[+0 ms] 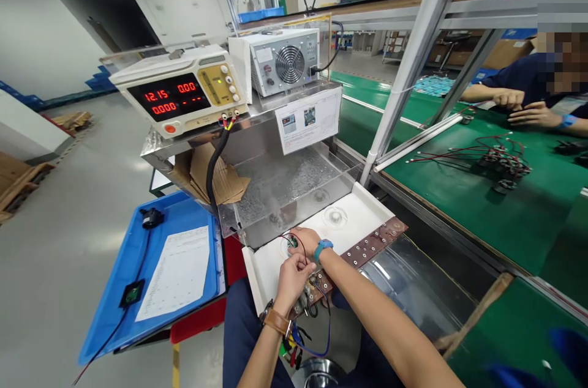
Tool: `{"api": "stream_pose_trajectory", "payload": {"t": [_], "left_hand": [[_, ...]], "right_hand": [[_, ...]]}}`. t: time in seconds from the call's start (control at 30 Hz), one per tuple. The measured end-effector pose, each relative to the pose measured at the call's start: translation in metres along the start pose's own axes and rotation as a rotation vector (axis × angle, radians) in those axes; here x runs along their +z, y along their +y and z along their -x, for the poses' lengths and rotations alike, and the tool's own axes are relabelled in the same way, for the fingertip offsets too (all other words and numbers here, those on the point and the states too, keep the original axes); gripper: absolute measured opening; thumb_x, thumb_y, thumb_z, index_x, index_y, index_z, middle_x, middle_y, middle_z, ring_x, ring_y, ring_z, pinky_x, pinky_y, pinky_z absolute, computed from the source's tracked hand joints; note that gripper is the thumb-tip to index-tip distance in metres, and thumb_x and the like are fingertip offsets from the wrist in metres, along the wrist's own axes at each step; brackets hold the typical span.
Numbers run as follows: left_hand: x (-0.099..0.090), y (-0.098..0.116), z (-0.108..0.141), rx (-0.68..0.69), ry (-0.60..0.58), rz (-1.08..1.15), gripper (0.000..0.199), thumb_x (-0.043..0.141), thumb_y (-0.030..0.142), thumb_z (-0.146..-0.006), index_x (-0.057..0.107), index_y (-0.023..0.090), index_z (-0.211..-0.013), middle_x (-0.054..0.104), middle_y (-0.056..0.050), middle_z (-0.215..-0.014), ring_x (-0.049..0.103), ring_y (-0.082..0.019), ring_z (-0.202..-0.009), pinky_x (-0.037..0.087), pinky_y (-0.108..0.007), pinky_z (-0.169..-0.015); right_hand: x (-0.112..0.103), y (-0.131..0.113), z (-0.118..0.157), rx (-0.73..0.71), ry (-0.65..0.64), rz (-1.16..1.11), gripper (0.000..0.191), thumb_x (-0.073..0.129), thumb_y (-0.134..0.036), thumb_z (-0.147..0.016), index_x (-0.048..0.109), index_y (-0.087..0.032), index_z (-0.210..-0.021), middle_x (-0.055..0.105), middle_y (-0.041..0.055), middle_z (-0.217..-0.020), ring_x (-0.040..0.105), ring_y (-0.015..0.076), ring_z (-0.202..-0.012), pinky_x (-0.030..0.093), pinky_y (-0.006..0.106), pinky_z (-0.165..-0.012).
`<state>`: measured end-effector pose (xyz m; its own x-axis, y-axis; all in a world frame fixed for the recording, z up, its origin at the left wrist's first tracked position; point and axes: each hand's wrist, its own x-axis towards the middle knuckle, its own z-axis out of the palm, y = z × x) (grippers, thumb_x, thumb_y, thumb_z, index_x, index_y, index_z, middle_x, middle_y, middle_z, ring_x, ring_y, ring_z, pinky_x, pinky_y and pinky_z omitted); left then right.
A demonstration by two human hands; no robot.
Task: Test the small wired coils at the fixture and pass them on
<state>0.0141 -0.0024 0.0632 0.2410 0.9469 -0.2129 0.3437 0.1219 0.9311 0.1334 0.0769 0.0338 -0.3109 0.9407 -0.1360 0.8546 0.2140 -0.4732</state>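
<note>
Left hand [291, 281]: fingertips pinched together on thin wire [304, 248], wire end hidden. Green board [292, 243] over white tray [271, 262], partly covered, long axis unclear from here; wire arcs up, then down toward wearer. Right hand [307, 242] curled against board, grip hidden, can't tell.

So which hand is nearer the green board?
Right. The right hand is right at the green board, its fingers beside it; the left hand is a little farther off, on the side toward the wearer's body.
</note>
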Motion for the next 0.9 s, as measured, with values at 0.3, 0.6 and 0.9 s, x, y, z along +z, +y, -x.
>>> {"api": "stream_pose_trajectory", "payload": {"t": [0.3, 0.6, 0.9], "left_hand": [[0.001, -0.005, -0.001, -0.015, -0.003, -0.003, 0.012, 0.062, 0.028, -0.066, 0.054, 0.020, -0.064, 0.052, 0.005, -0.055, 0.046, -0.012, -0.055, 0.034, -0.025, -0.057], [0.000, 0.001, 0.002, -0.048, 0.027, -0.011, 0.011, 0.063, 0.019, -0.064, 0.052, 0.020, -0.062, 0.050, 0.005, -0.056, 0.045, -0.013, -0.057, 0.033, -0.025, -0.058], [0.005, -0.011, 0.000, -0.065, 0.081, 0.018, 0.014, 0.062, 0.011, -0.059, 0.050, 0.020, -0.058, 0.049, 0.006, -0.052, 0.042, -0.011, -0.053, 0.029, -0.025, -0.054]], "right_hand": [[0.007, 0.001, -0.001, -0.018, 0.045, -0.033, 0.035, 0.067, -0.039, -0.075, 0.063, -0.020, -0.104, 0.067, 0.0061, -0.103, 0.061, 0.0210, -0.088, 0.041, 0.028, -0.077], [0.003, -0.008, 0.003, -0.011, 0.053, -0.076, 0.034, 0.064, -0.031, -0.073, 0.064, -0.020, -0.105, 0.068, 0.0063, -0.104, 0.061, 0.0217, -0.091, 0.041, 0.028, -0.078], [0.010, -0.011, 0.004, -0.003, 0.101, -0.109, 0.027, 0.058, -0.026, -0.069, 0.064, -0.020, -0.095, 0.068, 0.0052, -0.097, 0.060, 0.0211, -0.086, 0.041, 0.028, -0.078]]}}
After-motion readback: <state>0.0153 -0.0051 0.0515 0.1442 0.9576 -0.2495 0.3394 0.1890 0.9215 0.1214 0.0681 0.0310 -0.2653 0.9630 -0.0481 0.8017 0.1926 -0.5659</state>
